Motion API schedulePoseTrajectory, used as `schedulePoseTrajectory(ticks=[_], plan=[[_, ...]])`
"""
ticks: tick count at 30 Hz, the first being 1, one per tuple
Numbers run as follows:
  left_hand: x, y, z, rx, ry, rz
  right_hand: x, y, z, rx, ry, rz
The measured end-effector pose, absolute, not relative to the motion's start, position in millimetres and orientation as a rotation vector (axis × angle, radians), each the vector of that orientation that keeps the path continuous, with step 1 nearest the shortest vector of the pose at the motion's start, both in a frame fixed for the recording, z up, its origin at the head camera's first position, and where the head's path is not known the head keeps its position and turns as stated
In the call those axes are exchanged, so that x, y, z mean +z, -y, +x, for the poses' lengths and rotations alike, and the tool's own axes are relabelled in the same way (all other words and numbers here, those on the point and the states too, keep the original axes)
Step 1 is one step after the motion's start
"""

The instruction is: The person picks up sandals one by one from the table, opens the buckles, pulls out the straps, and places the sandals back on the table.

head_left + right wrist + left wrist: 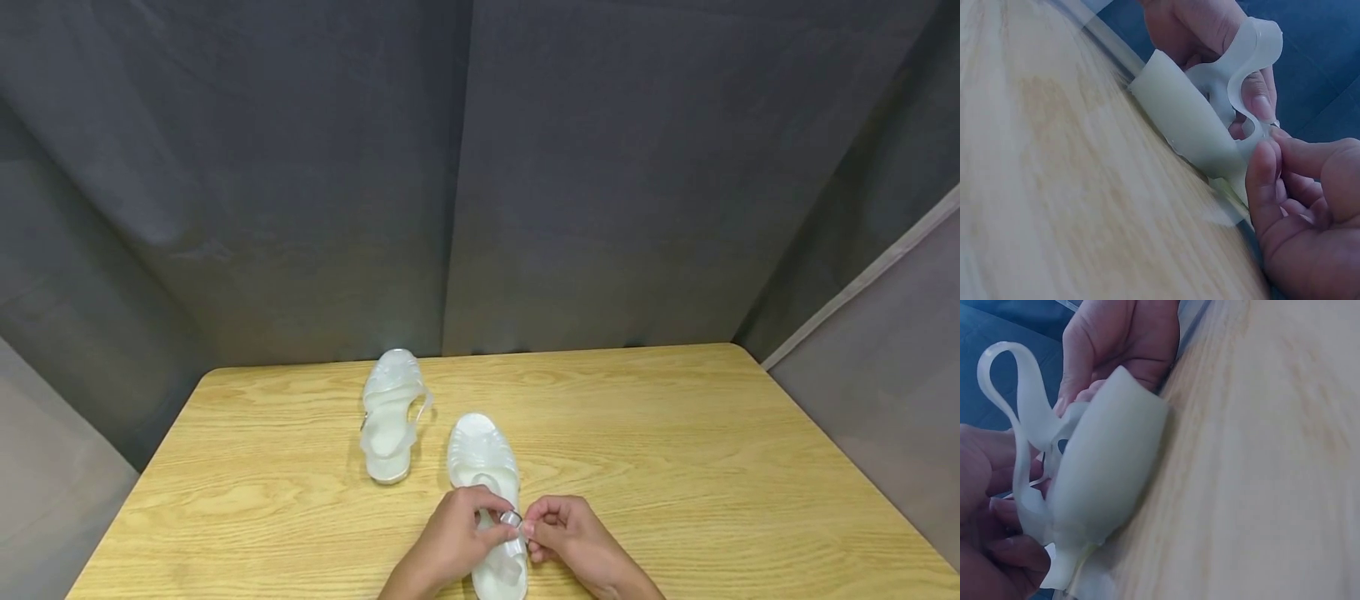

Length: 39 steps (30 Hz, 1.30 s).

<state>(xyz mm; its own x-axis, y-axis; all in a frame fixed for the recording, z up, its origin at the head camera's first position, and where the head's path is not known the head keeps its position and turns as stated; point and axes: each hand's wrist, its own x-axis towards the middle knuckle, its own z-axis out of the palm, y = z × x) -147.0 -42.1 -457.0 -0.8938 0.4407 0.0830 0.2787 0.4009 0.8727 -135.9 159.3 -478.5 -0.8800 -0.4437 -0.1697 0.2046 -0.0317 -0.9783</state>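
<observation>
A translucent white sandal (481, 454) stands on the table, its toe pointing away from me. By its ankle strap (1244, 75), my left hand (453, 537) pinches the small metal buckle (512, 517) between thumb and forefinger. From the other side my right hand (573, 537) pinches the strap's end close to the buckle, its other fingers curled. In the left wrist view the sandal's heel (1113, 456) faces the camera, and the strap loops above it. Fingers hide whether the strap runs through the buckle.
A matching white sandal (390, 417) stands farther back on the left, its strap sticking out to the right. The wooden table (675, 450) ends at dark grey curtains (585, 183), with lighter panels on both sides.
</observation>
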Motion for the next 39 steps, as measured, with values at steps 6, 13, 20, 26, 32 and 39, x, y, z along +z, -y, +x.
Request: schedulePoseTrajectory(ticks=[6, 13, 20, 26, 32, 39], plan=[[-458.6, 41.3, -146.1, 1.514, -2.511, 0.643, -475.6, -163.0, -137.0, -1.914, -1.887, -0.28], [-459.8, 41.6, -146.0, 1.53, -2.505, 0.621, -471.1, -163.4, -139.4, -1.879, -1.993, -0.379], [-458.7, 39.5, -143.9, 1.54, -2.525, 0.633, -471.0, -155.6, -137.6, -1.856, -2.149, -0.435], [-455.6, 38.2, -141.1, 1.501, -2.566, 0.644, -469.5, -148.2, -135.5, -1.863, -2.203, -0.388], [-454.1, 37.3, -140.1, 1.449, -2.62, 0.657, -466.5, -142.5, -134.7, -1.865, -2.211, -0.313], [-453.8, 38.1, -139.8, 1.443, -2.628, 0.647, -467.8, -138.4, -134.1, -1.909, -2.205, -0.292]])
